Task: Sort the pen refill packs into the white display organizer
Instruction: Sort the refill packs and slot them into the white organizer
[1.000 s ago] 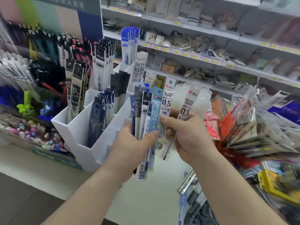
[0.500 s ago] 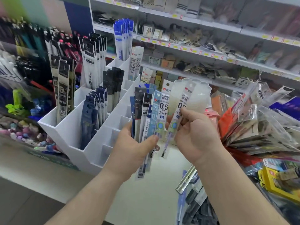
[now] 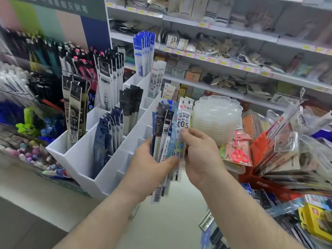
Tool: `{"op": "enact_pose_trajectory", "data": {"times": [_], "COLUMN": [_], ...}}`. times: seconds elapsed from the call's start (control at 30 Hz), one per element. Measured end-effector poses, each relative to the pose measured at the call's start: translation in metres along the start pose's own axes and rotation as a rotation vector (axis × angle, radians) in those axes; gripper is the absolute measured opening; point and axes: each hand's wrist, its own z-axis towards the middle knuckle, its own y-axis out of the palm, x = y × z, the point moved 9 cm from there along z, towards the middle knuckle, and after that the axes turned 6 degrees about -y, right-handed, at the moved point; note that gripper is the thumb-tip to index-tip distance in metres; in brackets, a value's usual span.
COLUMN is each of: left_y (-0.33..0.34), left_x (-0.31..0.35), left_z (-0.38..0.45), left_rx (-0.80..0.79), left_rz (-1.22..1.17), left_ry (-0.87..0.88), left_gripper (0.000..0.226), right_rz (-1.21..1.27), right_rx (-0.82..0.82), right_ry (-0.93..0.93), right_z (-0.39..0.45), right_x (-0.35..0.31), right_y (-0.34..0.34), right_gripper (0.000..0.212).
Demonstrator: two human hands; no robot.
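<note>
Now, the scene by part, every place given from the white display organizer.

Organizer: the white display organizer [image 3: 84, 155] stands on a pale tabletop [image 3: 36, 182], stepped upward toward the back, with long divided slots.

Left hand: the left hand [image 3: 149, 164] is just right of the organizer's front slots; its fingers are curled round a fanned bundle of refill packs [image 3: 167, 133], thumb pressed across the front of the fan.

Right hand: the right hand [image 3: 201, 153] is further right of the organizer, touching the bundle; its fingers pinch the white 0.5 pack [image 3: 185, 114] at the fan's right edge.

Bundle: upright, tops level with the organizer's middle steps, barcode ends hanging below the left hand.

Filled slots: dark blue packs [image 3: 106, 133] in a front slot, black and beige packs [image 3: 75, 108] in the left front slot, black and white packs [image 3: 109, 78] behind them, blue-topped packs [image 3: 143, 53] at the very back.

Near slots: the low front slots on the organizer's right side show only white walls.

Right of organizer: a stack of clear scalloped trays [image 3: 217, 119], then pink scissors in a packet [image 3: 240, 155].

Behind organizer: store shelves [image 3: 224, 31] carrying small goods, too blurred to name.
</note>
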Motion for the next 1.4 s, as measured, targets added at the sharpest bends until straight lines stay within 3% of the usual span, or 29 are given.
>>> {"op": "enact_pose_trajectory", "data": {"times": [0.1,0.33,0.5,0.83,1.0,1.2,1.3,1.4], "left_y": [-0.015,-0.044,-0.051,-0.057,-0.054,-0.049,-0.04,-0.027], "left_x": [0.006,0.031,0.033,0.024,0.023,0.024,0.021,0.015], "left_z": [0.006,0.019,0.026,0.033,0.037,0.038,0.04,0.041], "left_rx": [0.074,0.209,0.255,0.336,0.316,0.246,0.169,0.076], "left_rz": [0.015,0.016,-0.038,-0.166,-0.187,-0.214,-0.245,-0.31], "left_ry": [-0.012,0.076,0.071,0.007,-0.006,-0.013,-0.036,-0.092], "left_gripper": [0.028,0.022,0.021,0.022,0.026,0.027,0.029,0.031], "right_rz": [-0.155,-0.074,-0.249,-0.769,-1.032,-1.089,-1.059,-0.867], "right_rx": [0.025,0.271,0.18,0.014,-0.118,-0.12,-0.094,-0.015], "right_ry": [-0.039,-0.15,-0.367,-0.562,-0.501,-0.444,-0.391,-0.319], "right_z": [0.017,0.093,0.146,0.195,0.206,0.206,0.207,0.195], "right_x": [-0.011,-0.049,-0.077,-0.079,-0.056,-0.047,-0.047,-0.049], "right_y": [-0.01,-0.014,0.04,0.105,0.121,0.123,0.115,0.09], "right_gripper": [0.007,0.008,0.032,0.024,0.014,0.012,0.005,0.023]}}
